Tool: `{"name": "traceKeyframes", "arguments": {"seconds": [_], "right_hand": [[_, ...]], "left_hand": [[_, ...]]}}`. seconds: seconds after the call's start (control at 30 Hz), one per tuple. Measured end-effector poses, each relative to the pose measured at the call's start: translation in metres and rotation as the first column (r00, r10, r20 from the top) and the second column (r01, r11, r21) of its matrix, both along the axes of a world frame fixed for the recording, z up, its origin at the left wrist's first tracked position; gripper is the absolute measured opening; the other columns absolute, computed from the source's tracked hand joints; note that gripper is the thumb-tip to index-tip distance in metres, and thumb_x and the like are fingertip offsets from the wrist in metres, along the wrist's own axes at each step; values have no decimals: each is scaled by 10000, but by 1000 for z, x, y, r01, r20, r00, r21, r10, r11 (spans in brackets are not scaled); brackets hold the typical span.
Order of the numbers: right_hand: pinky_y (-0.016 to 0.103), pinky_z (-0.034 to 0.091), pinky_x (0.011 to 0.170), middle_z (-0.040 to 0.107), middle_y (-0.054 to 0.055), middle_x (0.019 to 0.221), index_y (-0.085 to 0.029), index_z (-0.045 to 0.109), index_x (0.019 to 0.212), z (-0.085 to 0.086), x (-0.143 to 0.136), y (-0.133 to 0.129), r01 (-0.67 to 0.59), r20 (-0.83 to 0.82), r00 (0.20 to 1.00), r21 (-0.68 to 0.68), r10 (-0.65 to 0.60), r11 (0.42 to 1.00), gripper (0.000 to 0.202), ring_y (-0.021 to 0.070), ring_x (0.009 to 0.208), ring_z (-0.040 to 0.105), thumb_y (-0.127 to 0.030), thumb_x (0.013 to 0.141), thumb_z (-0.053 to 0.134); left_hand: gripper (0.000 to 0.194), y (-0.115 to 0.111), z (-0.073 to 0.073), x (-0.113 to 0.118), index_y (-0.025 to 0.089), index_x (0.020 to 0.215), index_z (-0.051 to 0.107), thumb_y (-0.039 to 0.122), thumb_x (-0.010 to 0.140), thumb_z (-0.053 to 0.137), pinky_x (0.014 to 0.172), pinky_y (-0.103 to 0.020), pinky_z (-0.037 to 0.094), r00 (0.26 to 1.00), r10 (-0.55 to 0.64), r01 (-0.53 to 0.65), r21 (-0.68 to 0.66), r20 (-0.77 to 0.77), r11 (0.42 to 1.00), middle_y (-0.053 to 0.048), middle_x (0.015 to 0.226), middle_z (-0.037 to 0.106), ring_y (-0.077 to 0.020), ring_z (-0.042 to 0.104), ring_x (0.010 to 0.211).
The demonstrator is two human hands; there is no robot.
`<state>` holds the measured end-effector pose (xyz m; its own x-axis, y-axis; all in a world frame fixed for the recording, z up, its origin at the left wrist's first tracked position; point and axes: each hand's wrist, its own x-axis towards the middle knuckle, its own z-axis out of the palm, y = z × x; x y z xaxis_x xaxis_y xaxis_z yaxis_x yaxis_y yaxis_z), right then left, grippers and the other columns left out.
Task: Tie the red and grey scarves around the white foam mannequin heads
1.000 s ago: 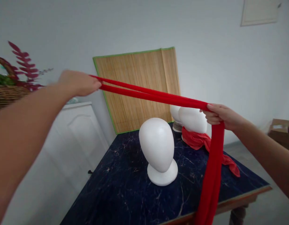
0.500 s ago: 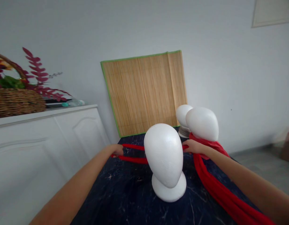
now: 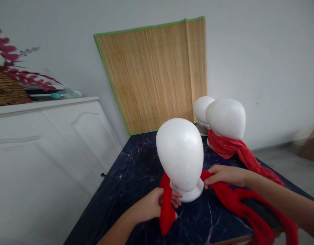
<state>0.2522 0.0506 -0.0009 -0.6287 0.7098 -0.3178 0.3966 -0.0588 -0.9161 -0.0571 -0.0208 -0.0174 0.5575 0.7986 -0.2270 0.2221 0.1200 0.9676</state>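
A white foam mannequin head (image 3: 179,153) stands upright on the dark marbled table (image 3: 136,170). Behind its neck passes a red scarf (image 3: 229,197), coming out on both sides. My left hand (image 3: 160,206) is closed around the short left end, close to the head's base. On the other side my right hand (image 3: 219,175) pinches the scarf beside the neck. From there the longer part trails right and hangs over the table's front edge. The stretch behind the neck is hidden by the head.
Back right stand a second foam head (image 3: 225,118) wearing a lighter red scarf (image 3: 229,147) and a third head (image 3: 203,108) with a greyish neck wrap. A bamboo mat (image 3: 154,78) leans on the wall. At left are a white cabinet (image 3: 70,136) and a wicker basket (image 3: 9,90).
Both hands have come nearer, bringing the scarf from behind the head in against its neck. My left hand has moved right and down to the base. The view has tilted down.
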Motion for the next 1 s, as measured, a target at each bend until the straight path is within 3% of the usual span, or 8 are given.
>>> {"name": "traceKeyframes", "arguments": {"seconds": [0.13,0.27,0.4,0.5,0.57,0.67,0.8,1.0], "right_hand": [[153,428,462,620,-18,637,-145,705,836,-15,-30,-26,66,-120,985,-393,-123,917,255,57,497,522,-353,705,772],[239,556,760,693,70,856,-110,675,908,-26,-43,-43,75,-329,893,-564,-307,822,243,121,735,662,-281,740,717],[246,531,840,692,87,920,-111,668,890,-26,-43,-59,52,-404,827,-636,-391,770,204,127,817,662,-286,794,632],[303,517,897,689,77,1049,-152,657,1028,-28,-46,-69,97,-405,870,-417,-280,904,308,171,970,647,-349,793,696],[333,516,888,688,69,1066,-168,627,1092,-34,-50,-71,145,-378,906,-138,-188,980,433,209,1005,638,-372,737,769],[342,532,785,706,59,940,-157,599,1074,-45,-52,-67,222,-315,932,110,-178,969,458,225,879,663,-383,716,772],[306,526,664,692,24,796,-171,569,947,-49,-40,-52,232,-220,955,138,-199,963,263,199,743,664,-317,750,665],[270,435,621,644,7,770,-176,598,924,-38,-27,-32,195,98,944,606,-316,771,236,162,673,589,-199,690,574]], "left_hand": [[488,-12,-14,44,156,1035,703,235,579,855,766,-323,504,983,181,-181,35,5,983,-95,967,718,-233,654,882],[399,-17,-23,71,177,994,709,207,608,808,654,-301,460,947,294,-308,106,126,946,-79,844,722,-220,637,724],[278,-21,-33,87,203,846,729,141,577,765,631,-316,393,833,546,-547,296,95,783,-90,776,703,-245,609,680],[166,-24,-36,97,227,776,719,138,639,692,671,-340,367,766,641,-598,420,47,683,-90,739,678,-258,598,690],[169,-26,-35,101,229,810,715,143,677,654,714,-355,378,765,642,-545,478,-54,689,-106,800,689,-280,616,757],[169,-26,-35,102,211,856,707,161,712,636,757,-359,413,796,596,-500,440,-105,746,-119,884,704,-284,632,819],[264,-25,-35,96,185,974,695,199,711,687,820,-323,460,830,500,-527,55,246,848,-76,933,716,-236,648,900],[45,-19,-26,78,122,669,594,112,642,629,537,-147,382,647,607,-323,-556,461,766,19,620,555,-47,481,543]]}}
